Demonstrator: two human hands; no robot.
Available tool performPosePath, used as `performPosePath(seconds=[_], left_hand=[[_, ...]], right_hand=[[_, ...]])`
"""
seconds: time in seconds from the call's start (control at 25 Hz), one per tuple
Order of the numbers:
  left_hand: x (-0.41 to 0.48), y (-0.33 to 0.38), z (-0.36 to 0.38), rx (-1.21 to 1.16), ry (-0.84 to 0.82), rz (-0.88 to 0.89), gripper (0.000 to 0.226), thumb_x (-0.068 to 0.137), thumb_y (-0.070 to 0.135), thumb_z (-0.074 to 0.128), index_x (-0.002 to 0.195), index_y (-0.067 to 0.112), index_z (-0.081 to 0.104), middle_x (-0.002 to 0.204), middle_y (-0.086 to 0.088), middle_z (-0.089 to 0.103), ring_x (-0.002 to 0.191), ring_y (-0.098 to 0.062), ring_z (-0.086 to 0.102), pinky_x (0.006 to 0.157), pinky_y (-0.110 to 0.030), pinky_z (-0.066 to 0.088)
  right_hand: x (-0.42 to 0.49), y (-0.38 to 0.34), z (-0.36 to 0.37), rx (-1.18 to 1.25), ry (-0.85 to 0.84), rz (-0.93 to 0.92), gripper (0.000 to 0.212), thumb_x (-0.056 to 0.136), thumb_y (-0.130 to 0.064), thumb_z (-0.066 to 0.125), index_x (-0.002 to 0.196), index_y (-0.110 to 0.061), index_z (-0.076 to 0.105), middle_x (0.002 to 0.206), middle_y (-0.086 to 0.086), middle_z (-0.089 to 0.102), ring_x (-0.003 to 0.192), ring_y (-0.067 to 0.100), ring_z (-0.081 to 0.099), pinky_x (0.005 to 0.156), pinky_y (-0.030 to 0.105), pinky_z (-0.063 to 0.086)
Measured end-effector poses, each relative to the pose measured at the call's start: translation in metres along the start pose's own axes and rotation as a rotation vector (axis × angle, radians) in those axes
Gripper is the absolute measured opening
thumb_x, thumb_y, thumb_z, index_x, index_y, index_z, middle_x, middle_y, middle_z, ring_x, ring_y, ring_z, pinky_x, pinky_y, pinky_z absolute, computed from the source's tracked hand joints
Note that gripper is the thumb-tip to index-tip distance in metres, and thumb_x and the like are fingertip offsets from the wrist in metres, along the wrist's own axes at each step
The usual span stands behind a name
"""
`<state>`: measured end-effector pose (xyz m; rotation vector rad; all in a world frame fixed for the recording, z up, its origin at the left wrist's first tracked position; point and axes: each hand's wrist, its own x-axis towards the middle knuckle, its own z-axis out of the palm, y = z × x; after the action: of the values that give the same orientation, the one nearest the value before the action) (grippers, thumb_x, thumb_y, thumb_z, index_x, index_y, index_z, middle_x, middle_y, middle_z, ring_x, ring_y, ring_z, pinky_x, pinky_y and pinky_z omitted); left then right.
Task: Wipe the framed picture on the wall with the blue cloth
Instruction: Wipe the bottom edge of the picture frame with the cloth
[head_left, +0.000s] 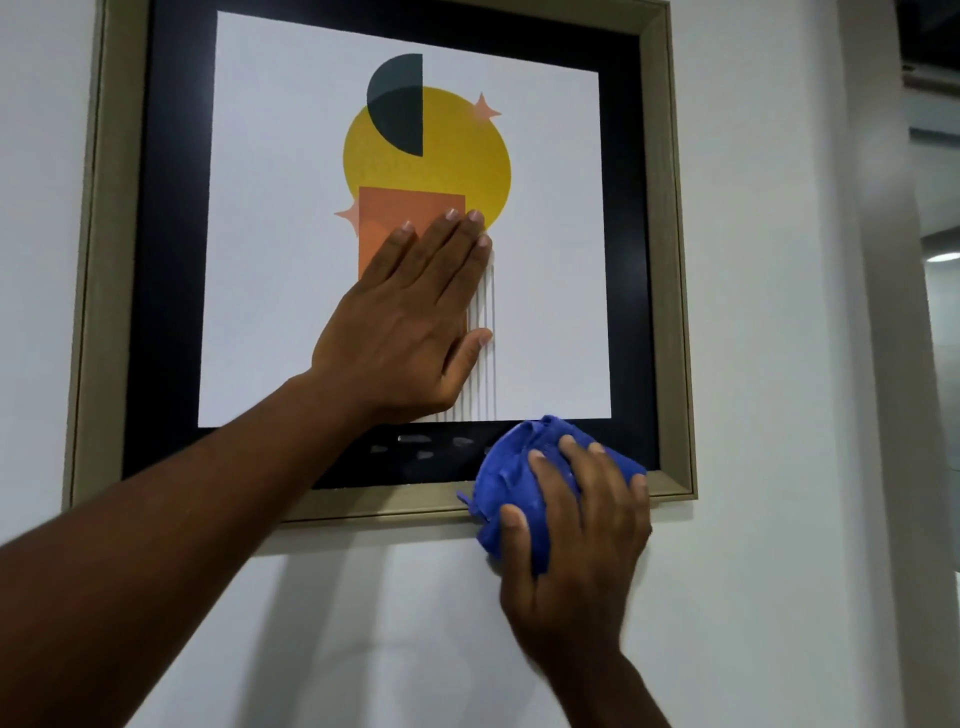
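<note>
Two hands up on the framed picture (561, 234), which hangs on the wall (769, 312). We've got our left hand (410, 317) spread flat on the glass, steadying it. Our right hand (576, 525) clutches the bunched blue cloth (511, 467) at the lower right frame edge; we'd keep pressure light and strokes along the rail.

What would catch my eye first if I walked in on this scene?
Probably the framed picture on the white wall, with its big yellow circle in the middle. Next, the left hand pressed flat on the glass over the orange rectangle. Last, the bright blue cloth, bunched under the right hand at the frame's lower right corner.
</note>
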<state>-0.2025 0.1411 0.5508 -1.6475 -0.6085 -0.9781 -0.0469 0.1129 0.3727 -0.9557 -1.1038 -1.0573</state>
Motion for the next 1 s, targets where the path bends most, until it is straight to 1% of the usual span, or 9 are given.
performPosePath(seconds=[0.04,0.16,0.32,0.48,0.6,0.76,0.84,0.92,1.0], left_hand=[[0.000,0.000,0.000,-0.004,0.001,-0.002,0.071,0.093,0.047,0.029,0.150,0.007,0.017,0.162,-0.013,0.015,0.150,-0.026,0.010,0.122,-0.047,0.014],[-0.001,0.000,0.001,-0.009,0.014,-0.003,0.071,0.093,0.047,0.029,0.150,0.007,0.018,0.162,-0.013,0.016,0.150,-0.026,0.011,0.122,-0.047,0.014],[-0.001,0.000,0.003,-0.010,0.019,-0.003,0.072,0.093,0.048,0.027,0.151,0.007,0.015,0.162,-0.013,0.014,0.150,-0.026,0.009,0.122,-0.047,0.013],[0.000,-0.004,-0.001,-0.010,-0.004,0.015,0.076,0.092,0.051,0.024,0.151,0.006,0.010,0.162,-0.015,0.009,0.150,-0.028,0.005,0.122,-0.048,0.012],[-0.008,-0.009,-0.002,0.002,-0.024,0.057,0.078,0.092,0.055,0.023,0.151,0.005,0.009,0.162,-0.015,0.008,0.150,-0.028,0.005,0.123,-0.048,0.011],[-0.014,-0.025,-0.007,0.034,-0.047,0.164,0.079,0.093,0.057,0.023,0.151,0.004,0.011,0.162,-0.017,0.011,0.150,-0.030,0.007,0.122,-0.049,0.014],[-0.017,-0.041,-0.012,0.065,-0.061,0.225,0.079,0.093,0.059,0.021,0.151,0.005,0.011,0.162,-0.017,0.012,0.150,-0.030,0.008,0.122,-0.049,0.014],[-0.024,-0.059,-0.017,0.078,-0.067,0.225,0.080,0.093,0.060,0.019,0.151,0.006,0.009,0.162,-0.016,0.011,0.150,-0.029,0.007,0.122,-0.049,0.013],[-0.033,-0.071,-0.016,0.098,-0.067,0.193,0.081,0.093,0.061,0.018,0.152,0.007,0.006,0.162,-0.016,0.009,0.150,-0.028,0.005,0.122,-0.049,0.012]], right_hand=[[0.001,0.001,0.001,0.014,0.018,0.000,0.040,0.094,-0.042,0.042,0.120,-0.016,0.056,0.132,0.014,0.059,0.130,0.030,0.045,0.110,0.059,0.029],[0.011,-0.010,0.011,0.051,0.110,0.170,0.035,0.092,-0.039,0.044,0.112,-0.014,0.060,0.126,0.013,0.062,0.124,0.030,0.050,0.106,0.060,0.032],[-0.002,-0.011,0.011,0.060,0.071,0.071,0.034,0.097,-0.042,0.037,0.115,-0.019,0.055,0.128,0.013,0.061,0.129,0.026,0.045,0.114,0.053,0.027],[0.011,-0.029,0.017,0.071,0.119,0.268,0.033,0.094,-0.037,0.042,0.115,-0.017,0.058,0.128,0.010,0.060,0.127,0.026,0.047,0.113,0.054,0.028],[-0.002,-0.025,0.009,0.119,0.040,0.174,0.037,0.095,-0.043,0.041,0.120,-0.019,0.053,0.133,0.008,0.058,0.131,0.024,0.043,0.112,0.056,0.028],[0.010,-0.038,0.012,0.102,0.053,0.272,0.037,0.094,-0.042,0.042,0.117,-0.017,0.057,0.130,0.008,0.059,0.128,0.025,0.046,0.113,0.054,0.027],[0.005,-0.039,0.010,0.077,-0.009,0.176,0.038,0.096,-0.046,0.038,0.117,-0.019,0.055,0.131,0.009,0.058,0.128,0.025,0.046,0.113,0.053,0.027],[-0.001,-0.029,0.006,0.066,-0.055,0.084,0.040,0.096,-0.047,0.035,0.119,-0.019,0.052,0.132,0.011,0.058,0.128,0.027,0.045,0.110,0.057,0.030],[0.003,-0.028,0.008,0.055,-0.030,0.103,0.041,0.096,-0.046,0.034,0.121,-0.018,0.051,0.131,0.012,0.058,0.127,0.028,0.046,0.109,0.056,0.031]])
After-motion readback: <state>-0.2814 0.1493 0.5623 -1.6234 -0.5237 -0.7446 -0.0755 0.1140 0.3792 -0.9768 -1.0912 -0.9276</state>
